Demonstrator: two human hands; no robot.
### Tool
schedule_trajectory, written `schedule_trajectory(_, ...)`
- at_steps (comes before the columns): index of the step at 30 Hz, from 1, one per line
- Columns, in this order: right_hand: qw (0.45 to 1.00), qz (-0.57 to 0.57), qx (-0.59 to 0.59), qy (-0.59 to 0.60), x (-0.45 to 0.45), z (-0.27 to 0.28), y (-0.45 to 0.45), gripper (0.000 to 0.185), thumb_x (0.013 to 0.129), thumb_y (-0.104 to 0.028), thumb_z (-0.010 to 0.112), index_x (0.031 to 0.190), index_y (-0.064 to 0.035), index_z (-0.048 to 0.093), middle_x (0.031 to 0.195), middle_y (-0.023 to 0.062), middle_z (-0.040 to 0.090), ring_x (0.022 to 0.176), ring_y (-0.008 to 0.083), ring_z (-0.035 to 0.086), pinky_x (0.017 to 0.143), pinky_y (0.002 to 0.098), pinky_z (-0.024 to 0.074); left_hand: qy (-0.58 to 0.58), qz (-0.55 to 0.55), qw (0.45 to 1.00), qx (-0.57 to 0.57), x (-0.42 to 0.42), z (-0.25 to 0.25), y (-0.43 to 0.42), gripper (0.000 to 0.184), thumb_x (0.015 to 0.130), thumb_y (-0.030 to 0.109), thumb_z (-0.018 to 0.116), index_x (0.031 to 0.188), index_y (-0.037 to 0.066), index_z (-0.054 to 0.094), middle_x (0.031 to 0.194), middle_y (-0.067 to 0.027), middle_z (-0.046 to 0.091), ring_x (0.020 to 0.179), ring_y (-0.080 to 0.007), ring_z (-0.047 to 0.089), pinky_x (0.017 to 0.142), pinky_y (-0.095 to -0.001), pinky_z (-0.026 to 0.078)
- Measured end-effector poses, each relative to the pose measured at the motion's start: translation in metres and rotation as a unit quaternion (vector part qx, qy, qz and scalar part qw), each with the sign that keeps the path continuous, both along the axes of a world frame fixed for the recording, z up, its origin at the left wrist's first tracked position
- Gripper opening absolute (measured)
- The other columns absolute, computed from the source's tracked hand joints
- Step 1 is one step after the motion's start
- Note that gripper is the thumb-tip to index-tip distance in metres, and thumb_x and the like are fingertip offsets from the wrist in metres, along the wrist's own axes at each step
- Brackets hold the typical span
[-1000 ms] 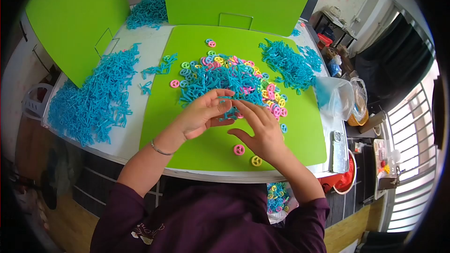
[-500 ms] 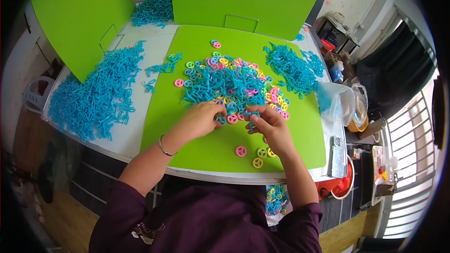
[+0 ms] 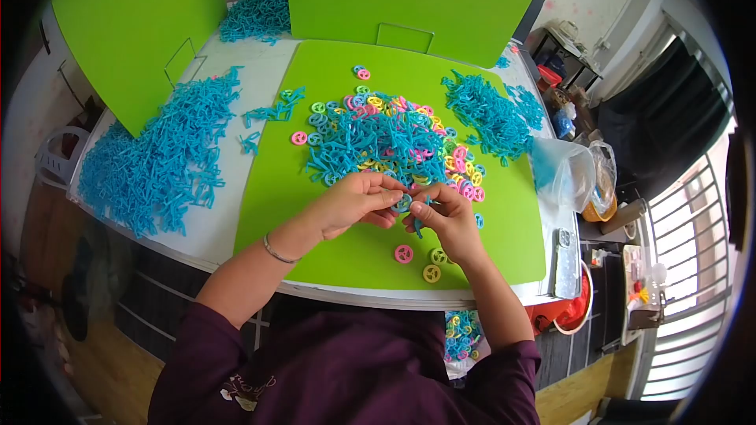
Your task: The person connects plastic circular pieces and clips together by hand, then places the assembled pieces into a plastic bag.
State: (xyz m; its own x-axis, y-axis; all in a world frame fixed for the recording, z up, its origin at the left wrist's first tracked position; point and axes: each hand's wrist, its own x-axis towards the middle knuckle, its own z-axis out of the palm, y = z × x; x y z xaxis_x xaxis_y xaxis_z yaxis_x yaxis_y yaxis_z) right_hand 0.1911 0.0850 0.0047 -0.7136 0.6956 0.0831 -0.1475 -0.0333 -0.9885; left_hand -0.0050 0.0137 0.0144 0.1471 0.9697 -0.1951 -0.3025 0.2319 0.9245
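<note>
My left hand (image 3: pixel 364 203) pinches a small blue spoked plastic wheel (image 3: pixel 402 204) between thumb and fingers. Close beside it, my right hand (image 3: pixel 442 219) is closed on a blue forked plastic piece (image 3: pixel 419 228), most of it covered by the fingers. The wheel and the piece meet between my two hands; whether they are joined I cannot tell. Just beyond them lies a heap of blue plastic pieces (image 3: pixel 370 142) mixed with pink, yellow, green and blue wheels. Nearer me, a pink wheel (image 3: pixel 404 254) and a yellow wheel (image 3: pixel 431 273) lie on the green mat (image 3: pixel 331 267).
Large piles of blue pieces spread at the left (image 3: pixel 165 157), the right (image 3: pixel 488 118) and the back (image 3: pixel 256 14). Upright green boards (image 3: pixel 417 0) border the table. At the right edge are a clear plastic bag (image 3: pixel 563 169) and a phone (image 3: pixel 564 260).
My left hand has moved right and slightly up, bringing the blue wheel from near the heap's edge to the piece in my right hand. The hands are now almost touching.
</note>
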Motion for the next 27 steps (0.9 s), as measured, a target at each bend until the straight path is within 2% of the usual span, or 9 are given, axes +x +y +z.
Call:
schedule_trajectory(7,0.998,-0.002,0.001,0.064,-0.001,0.000,0.001,0.011,0.091,-0.009,0.061,0.096,0.0004,0.059,0.105,0.0111,0.060,0.084,0.0182,0.065,0.073,0.0303,0.0559,-0.092,0.061,0.993,-0.027,-0.001,-0.009,0.003,0.018,0.091,0.018,0.062,0.101,0.003,0.058,0.085,-0.0044,0.062,0.073,-0.0100,0.063,0.066,-0.0230,0.055)
schedule_trajectory(13,0.998,0.012,0.016,0.054,-0.002,-0.002,0.000,0.010,0.091,-0.008,0.061,0.095,0.0014,0.058,0.118,0.0157,0.058,0.087,0.0169,0.064,0.077,0.0305,0.0561,-0.086,0.029,0.995,-0.028,0.008,-0.002,-0.003,0.014,0.092,0.018,0.060,0.096,0.006,0.054,0.084,-0.0025,0.062,0.069,-0.0078,0.062,0.062,-0.0210,0.053)
schedule_trajectory(19,0.999,-0.021,0.022,0.027,-0.004,-0.002,-0.002,0.010,0.092,-0.008,0.060,0.093,0.0012,0.055,0.109,0.0143,0.065,0.085,0.0135,0.064,0.075,0.0278,0.0548,-0.091,0.058,0.994,-0.034,0.015,-0.010,-0.005,0.014,0.093,0.018,0.059,0.094,0.005,0.053,0.082,-0.0044,0.061,0.070,-0.0108,0.063,0.063,-0.0238,0.055)
schedule_trajectory(22,0.999,-0.046,-0.007,0.007,-0.005,0.000,-0.004,0.009,0.092,-0.007,0.060,0.089,-0.0004,0.054,0.102,0.0129,0.067,0.082,0.0127,0.064,0.074,0.0271,0.0547,-0.146,0.094,0.984,-0.029,0.023,-0.015,-0.006,0.008,0.094,0.014,0.056,0.094,0.007,0.052,0.081,-0.0037,0.061,0.068,-0.0098,0.062,0.061,-0.0220,0.053)
schedule_trajectory(25,0.995,-0.067,-0.065,0.032,-0.009,-0.007,-0.004,0.010,0.091,-0.006,0.060,0.086,-0.0013,0.052,0.097,0.0118,0.067,0.079,0.0129,0.064,0.074,0.0268,0.0547,-0.130,0.151,0.980,0.017,0.033,-0.016,-0.009,0.007,0.094,0.012,0.054,0.094,0.006,0.052,0.081,-0.0033,0.060,0.068,-0.0101,0.063,0.062,-0.0225,0.054)
schedule_trajectory(27,0.995,-0.075,-0.051,0.035,-0.011,-0.005,-0.008,0.010,0.092,-0.005,0.059,0.086,-0.0010,0.052,0.095,0.0114,0.066,0.080,0.0129,0.064,0.073,0.0268,0.0547,-0.114,0.157,0.980,0.035,0.034,-0.018,-0.010,0.007,0.095,0.012,0.054,0.094,0.005,0.052,0.082,-0.0033,0.060,0.070,-0.0103,0.063,0.063,-0.0230,0.054)
